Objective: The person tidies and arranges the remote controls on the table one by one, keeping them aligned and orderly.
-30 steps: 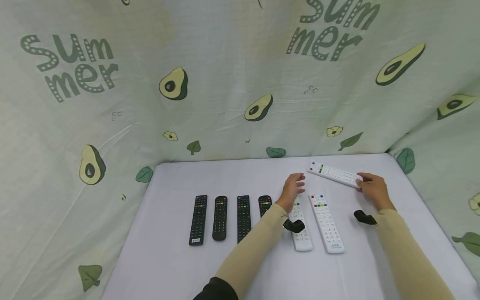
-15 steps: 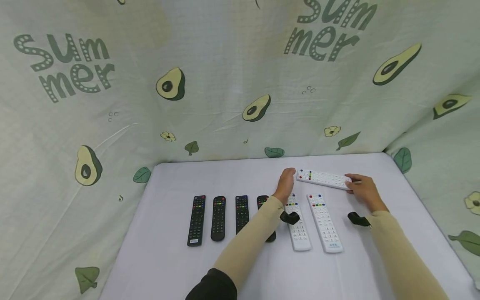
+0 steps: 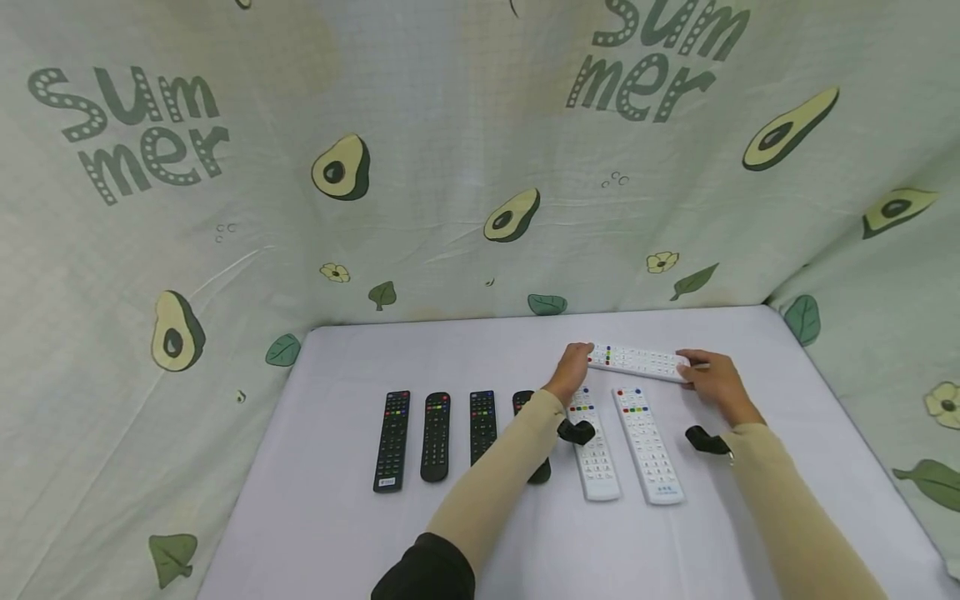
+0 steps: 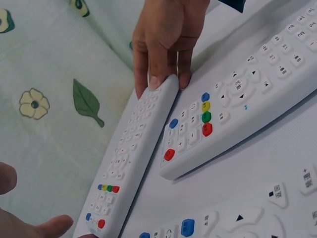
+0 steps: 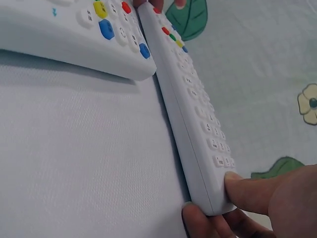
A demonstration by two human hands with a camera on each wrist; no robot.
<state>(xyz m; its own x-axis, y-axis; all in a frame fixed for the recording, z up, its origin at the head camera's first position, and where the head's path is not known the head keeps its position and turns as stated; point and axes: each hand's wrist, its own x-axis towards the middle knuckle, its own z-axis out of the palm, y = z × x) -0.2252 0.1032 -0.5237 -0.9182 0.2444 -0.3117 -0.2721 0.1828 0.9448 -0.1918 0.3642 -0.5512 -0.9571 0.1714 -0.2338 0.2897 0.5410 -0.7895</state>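
Note:
A white remote control (image 3: 637, 362) lies crosswise near the table's back edge. My right hand (image 3: 716, 383) pinches its right end; in the right wrist view the thumb (image 5: 247, 191) is on the button side and the fingers (image 5: 198, 220) curl beneath. At the other end my left hand (image 3: 570, 372) holds the tip, with its fingers on either side of the colored-button end. Two more white remotes stand lengthwise in front: one (image 3: 597, 467) partly under the left wrist, the other (image 3: 651, 454) to its right.
Left of the white remotes is a row of black remotes (image 3: 392, 442), partly hidden by the left forearm. Behind the white-covered table (image 3: 337, 533) hangs a pale cloth (image 3: 420, 167) printed with avocados and leaves. Black straps with camera mounts (image 3: 576, 432) are on the wrists.
The crosswise white remote has moved left and slightly nearer, turning more parallel to the back edge. My left hand has gone from beside it to its left end; the right hand travelled with it.

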